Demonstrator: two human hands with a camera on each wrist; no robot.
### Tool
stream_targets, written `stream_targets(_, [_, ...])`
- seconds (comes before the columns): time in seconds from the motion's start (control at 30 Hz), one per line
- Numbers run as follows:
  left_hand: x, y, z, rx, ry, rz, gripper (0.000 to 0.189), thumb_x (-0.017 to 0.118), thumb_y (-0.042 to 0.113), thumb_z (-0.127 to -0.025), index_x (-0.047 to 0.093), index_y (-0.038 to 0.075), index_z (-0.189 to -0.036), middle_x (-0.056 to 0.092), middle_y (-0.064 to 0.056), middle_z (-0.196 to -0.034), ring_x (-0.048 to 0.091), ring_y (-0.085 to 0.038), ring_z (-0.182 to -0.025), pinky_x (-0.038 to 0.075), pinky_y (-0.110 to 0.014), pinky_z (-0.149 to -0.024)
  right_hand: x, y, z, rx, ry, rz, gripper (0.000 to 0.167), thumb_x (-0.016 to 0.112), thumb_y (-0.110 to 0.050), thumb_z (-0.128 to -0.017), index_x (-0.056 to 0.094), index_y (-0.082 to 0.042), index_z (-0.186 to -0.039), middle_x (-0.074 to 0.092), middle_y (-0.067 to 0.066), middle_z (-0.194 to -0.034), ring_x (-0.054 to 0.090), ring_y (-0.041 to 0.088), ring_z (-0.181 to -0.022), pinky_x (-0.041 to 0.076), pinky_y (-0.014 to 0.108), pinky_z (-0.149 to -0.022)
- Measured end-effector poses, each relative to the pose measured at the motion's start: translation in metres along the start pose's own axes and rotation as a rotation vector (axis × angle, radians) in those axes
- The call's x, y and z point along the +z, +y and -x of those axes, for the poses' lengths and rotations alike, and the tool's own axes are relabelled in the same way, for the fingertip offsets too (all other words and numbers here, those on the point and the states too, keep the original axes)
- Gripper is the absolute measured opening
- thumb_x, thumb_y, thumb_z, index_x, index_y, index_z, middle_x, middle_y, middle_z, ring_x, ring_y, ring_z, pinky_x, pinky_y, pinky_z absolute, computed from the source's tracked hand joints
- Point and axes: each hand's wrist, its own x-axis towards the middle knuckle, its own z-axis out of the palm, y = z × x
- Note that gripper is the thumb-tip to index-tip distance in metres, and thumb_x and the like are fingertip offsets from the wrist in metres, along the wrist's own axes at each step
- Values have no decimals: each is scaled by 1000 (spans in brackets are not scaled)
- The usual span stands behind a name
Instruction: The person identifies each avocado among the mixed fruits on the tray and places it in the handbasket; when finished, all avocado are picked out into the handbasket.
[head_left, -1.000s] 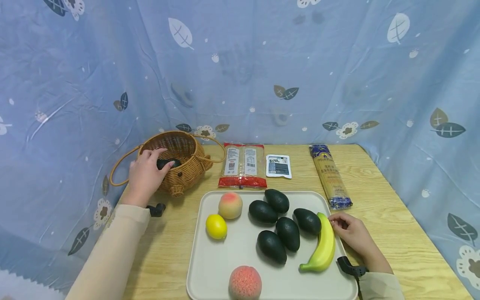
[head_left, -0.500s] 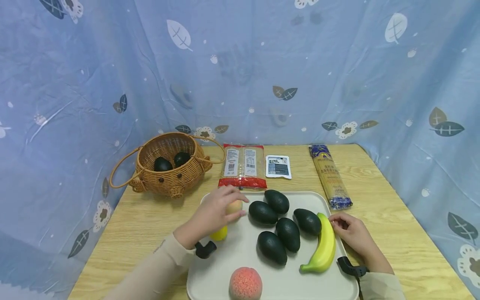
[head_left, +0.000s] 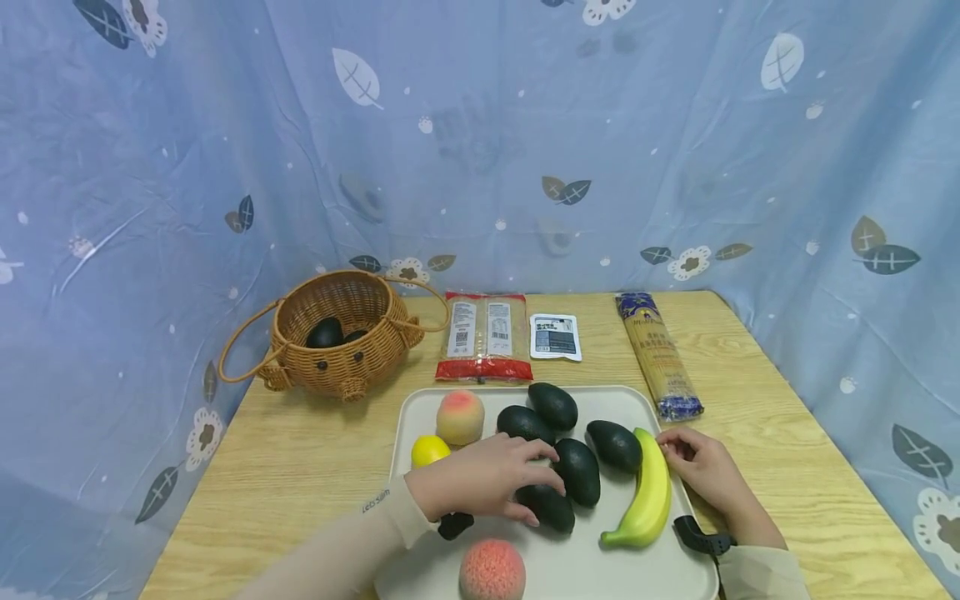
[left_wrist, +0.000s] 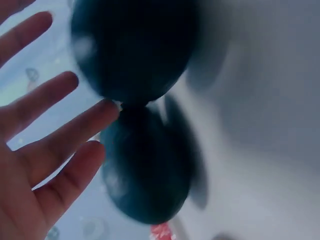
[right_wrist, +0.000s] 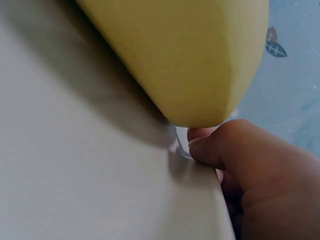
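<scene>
My left hand (head_left: 491, 477) is over the pale tray (head_left: 600, 575), fingers spread above a dark green avocado (head_left: 553, 510). In the left wrist view the fingers stand straight and apart beside two avocados (left_wrist: 147, 170), with nothing in their grasp. Several more avocados (head_left: 577, 472) lie close around that hand. My right hand (head_left: 708, 477) pinches the tray's right edge, thumb over the rim in the right wrist view. Just inside that edge lies a yellow banana (head_left: 651, 496). The wicker basket (head_left: 378, 358) at the left has two avocados (head_left: 324, 332) in it.
A peach (head_left: 460, 417) and a lemon (head_left: 430, 451) are at the tray's left side, and a reddish round fruit (head_left: 492, 570) near its front. Behind the tray lie a red-edged clear packet (head_left: 483, 368), a small white packet (head_left: 555, 337) and a pasta bag (head_left: 660, 354).
My left hand let go of an avocado in the basket, then moved right and toward me, past the peach, to over the avocados on the tray. The right hand stayed at the tray edge.
</scene>
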Motion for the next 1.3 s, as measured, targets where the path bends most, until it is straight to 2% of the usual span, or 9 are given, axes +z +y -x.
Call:
stream_targets(0.13, [13, 3, -5, 22, -34, -12, 51, 79, 51, -92, 63, 38, -139, 56, 5, -140, 59, -9, -116, 43, -23, -99, 0, -3, 0, 9, 3, 2, 17, 70, 8, -93, 74, -6, -102, 58, -4, -81, 50, 7, -70, 44, 23, -60])
stream_targets(0.3, [24, 1, -8, 4, -68, 67, 56, 80, 49, -91, 60, 41, -142, 55, 7, -136, 58, -5, -110, 45, -20, -96, 1, -3, 0, 2, 14, 18, 17, 71, 8, -93, 74, -7, -101, 58, -4, -80, 50, 7, -70, 44, 23, -60])
stream_targets(0.4, [25, 1, -8, -13, -71, 89, 54, 80, 47, -92, 60, 41, -142, 56, 7, -134, 57, -5, -106, 45, -20, -94, 1, -2, 0, 14, 8, 21, 18, 70, 9, -93, 73, -7, -101, 59, -4, -80, 51, 7, -70, 45, 24, -60])
stream_targets(0.57, [22, 5, -3, -68, 16, 58, 49, 78, 47, -93, 62, 42, -139, 58, 7, -130, 56, -5, -104, 43, -19, -87, 2, -2, 1, -4, 21, 6, 18, 70, 10, -92, 74, -6, -100, 59, -3, -80, 51, 7, -71, 45, 23, -60])
stream_targets(0.7, [9, 7, 7, -138, 126, 71, 50, 79, 47, -92, 62, 41, -140, 58, 5, -127, 56, -7, -98, 42, -19, -82, 2, -2, 1, -17, 29, 14, 18, 71, 10, -91, 74, -6, -99, 58, -4, -80, 51, 6, -71, 44, 23, -60])
stream_targets(0.83, [-13, -1, 23, -245, 277, 109, 53, 82, 43, -90, 63, 38, -139, 57, 3, -126, 58, -12, -96, 48, -27, -83, 2, -3, 0, 1, 26, 22, 19, 70, 10, -91, 74, -6, -99, 59, -4, -81, 51, 6, -72, 45, 23, -60])
stream_targets(0.97, [-39, -19, 43, -395, 430, 125, 52, 83, 39, -88, 65, 34, -136, 57, -1, -126, 61, -19, -96, 52, -38, -83, 1, -4, 0, 14, 20, 20, 17, 69, 9, -92, 74, -6, -100, 59, -2, -82, 51, 7, -72, 46, 24, -61])
stream_targets(1.17, [-67, -58, 79, -651, 621, 65, 54, 84, 36, -87, 65, 29, -136, 55, -9, -125, 63, -33, -94, 53, -49, -80, 1, -6, -1, 20, 15, 8, 16, 69, 9, -93, 73, -5, -101, 59, -2, -82, 51, 7, -72, 45, 24, -61])
stream_targets(1.3, [-78, -87, 104, -809, 700, 10, 56, 82, 37, -89, 62, 24, -140, 52, -15, -128, 62, -41, -91, 53, -54, -78, 1, -6, 1, 27, 13, 10, 16, 69, 8, -93, 74, -5, -102, 59, -2, -82, 51, 7, -72, 45, 24, -61])
